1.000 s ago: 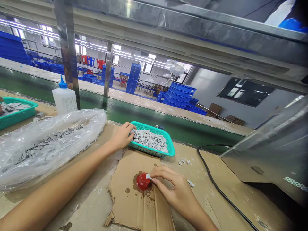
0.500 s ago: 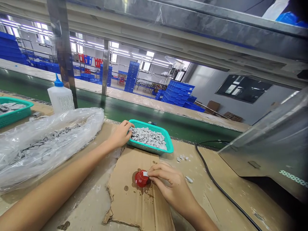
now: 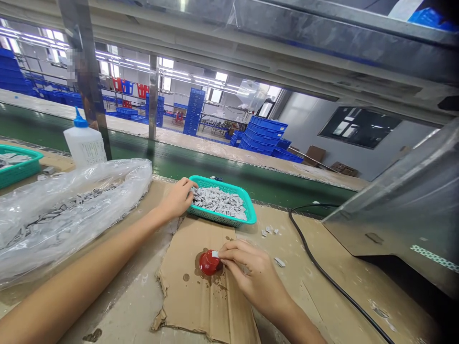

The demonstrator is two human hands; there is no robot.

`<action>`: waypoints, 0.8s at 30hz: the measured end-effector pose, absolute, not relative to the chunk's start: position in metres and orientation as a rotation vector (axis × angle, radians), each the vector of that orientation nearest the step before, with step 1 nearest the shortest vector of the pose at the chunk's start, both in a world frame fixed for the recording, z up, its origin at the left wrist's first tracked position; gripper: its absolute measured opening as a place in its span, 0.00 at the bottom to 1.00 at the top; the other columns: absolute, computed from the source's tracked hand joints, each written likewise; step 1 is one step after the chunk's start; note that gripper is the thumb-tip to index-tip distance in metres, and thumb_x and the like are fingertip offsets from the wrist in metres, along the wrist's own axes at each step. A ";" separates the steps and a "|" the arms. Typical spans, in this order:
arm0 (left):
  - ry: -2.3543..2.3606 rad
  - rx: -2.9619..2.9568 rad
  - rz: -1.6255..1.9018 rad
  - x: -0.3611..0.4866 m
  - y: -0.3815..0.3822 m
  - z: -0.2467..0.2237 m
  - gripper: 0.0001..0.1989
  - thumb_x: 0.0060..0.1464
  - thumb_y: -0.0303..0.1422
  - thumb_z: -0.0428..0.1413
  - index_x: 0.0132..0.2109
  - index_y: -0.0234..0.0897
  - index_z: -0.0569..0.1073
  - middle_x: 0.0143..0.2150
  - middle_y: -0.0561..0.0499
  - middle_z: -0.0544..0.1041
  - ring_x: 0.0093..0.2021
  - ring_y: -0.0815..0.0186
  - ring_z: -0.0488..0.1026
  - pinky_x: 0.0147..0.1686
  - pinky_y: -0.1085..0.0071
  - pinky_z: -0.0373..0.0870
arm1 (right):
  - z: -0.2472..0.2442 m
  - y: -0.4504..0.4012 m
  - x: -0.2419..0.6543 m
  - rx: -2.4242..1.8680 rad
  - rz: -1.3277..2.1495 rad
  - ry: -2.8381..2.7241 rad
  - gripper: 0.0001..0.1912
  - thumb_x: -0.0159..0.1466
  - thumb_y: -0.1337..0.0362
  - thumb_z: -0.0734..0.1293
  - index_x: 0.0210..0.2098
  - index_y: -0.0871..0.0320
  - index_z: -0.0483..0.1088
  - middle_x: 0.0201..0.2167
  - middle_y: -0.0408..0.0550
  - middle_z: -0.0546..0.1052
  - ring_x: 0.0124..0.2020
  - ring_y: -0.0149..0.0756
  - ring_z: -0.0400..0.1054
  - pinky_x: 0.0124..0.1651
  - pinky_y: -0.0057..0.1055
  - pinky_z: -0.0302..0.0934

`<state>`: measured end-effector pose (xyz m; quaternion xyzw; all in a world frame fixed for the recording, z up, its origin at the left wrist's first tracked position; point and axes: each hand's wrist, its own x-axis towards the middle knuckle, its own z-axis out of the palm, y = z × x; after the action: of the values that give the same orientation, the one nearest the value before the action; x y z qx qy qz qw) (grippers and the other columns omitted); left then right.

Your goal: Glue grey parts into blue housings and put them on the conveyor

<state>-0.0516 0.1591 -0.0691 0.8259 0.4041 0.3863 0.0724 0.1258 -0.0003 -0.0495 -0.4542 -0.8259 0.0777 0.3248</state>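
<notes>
My right hand (image 3: pixel 247 267) pinches a small pale grey piece (image 3: pixel 215 254) between thumb and fingertips, over the top of a small red dome-shaped holder (image 3: pixel 209 263). That holder sits in a wet stain on a torn sheet of cardboard (image 3: pixel 190 296). At the left end of a green plastic basket (image 3: pixel 253 205), my left hand (image 3: pixel 179 197) reaches over the rim with bent fingers, closed at the heap of small grey-white pieces (image 3: pixel 222 203). What its fingertips hold is hidden.
A clear plastic bag (image 3: pixel 118 174) of similar pieces, a white bottle (image 3: pixel 86 145) and another green basket (image 3: pixel 21 167) stand left. A few loose pieces (image 3: pixel 279 262) and a black cable (image 3: pixel 315 258) lie right. A green conveyor belt (image 3: pixel 172 162) runs behind; a metal panel (image 3: pixel 394 205) rises right.
The whole view has shifted slightly. My right hand keeps the small piece at the red holder, and my left hand stays at the basket's left end.
</notes>
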 end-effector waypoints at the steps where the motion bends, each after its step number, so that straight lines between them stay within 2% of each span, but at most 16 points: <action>1: 1.216 2.480 1.161 -0.051 0.159 -0.069 0.14 0.51 0.24 0.40 0.42 0.36 0.65 0.41 0.47 0.64 0.39 0.64 0.64 0.39 0.68 0.62 | -0.050 0.000 0.126 -1.188 0.200 -2.172 0.10 0.58 0.74 0.59 0.29 0.57 0.70 0.28 0.47 0.72 0.31 0.34 0.66 0.32 0.29 0.61; 12: 1.229 2.388 1.142 -0.051 0.157 -0.066 0.14 0.48 0.23 0.43 0.42 0.36 0.65 0.42 0.48 0.64 0.41 0.66 0.65 0.43 0.68 0.64 | -0.049 0.000 0.126 -1.155 0.210 -2.181 0.11 0.58 0.75 0.59 0.29 0.58 0.71 0.28 0.48 0.72 0.31 0.34 0.65 0.32 0.30 0.61; 17: 1.343 2.267 1.132 -0.049 0.170 -0.050 0.18 0.48 0.23 0.46 0.48 0.35 0.60 0.45 0.46 0.63 0.36 0.70 0.67 0.36 0.72 0.68 | -0.043 -0.001 0.126 -1.144 0.281 -2.103 0.11 0.57 0.75 0.59 0.29 0.57 0.71 0.28 0.47 0.73 0.31 0.33 0.66 0.32 0.28 0.62; 24: 1.425 2.194 0.859 -0.031 0.258 -0.028 0.13 0.54 0.33 0.48 0.46 0.33 0.65 0.45 0.46 0.67 0.42 0.65 0.67 0.41 0.62 0.66 | -0.037 -0.001 0.132 -1.133 0.351 -2.047 0.11 0.56 0.76 0.59 0.29 0.57 0.71 0.28 0.46 0.73 0.32 0.32 0.67 0.34 0.26 0.62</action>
<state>-0.0308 0.2581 -0.0281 0.7818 0.5079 0.3061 0.1928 0.1324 -0.0010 -0.0375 -0.4435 -0.8008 0.1375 0.3782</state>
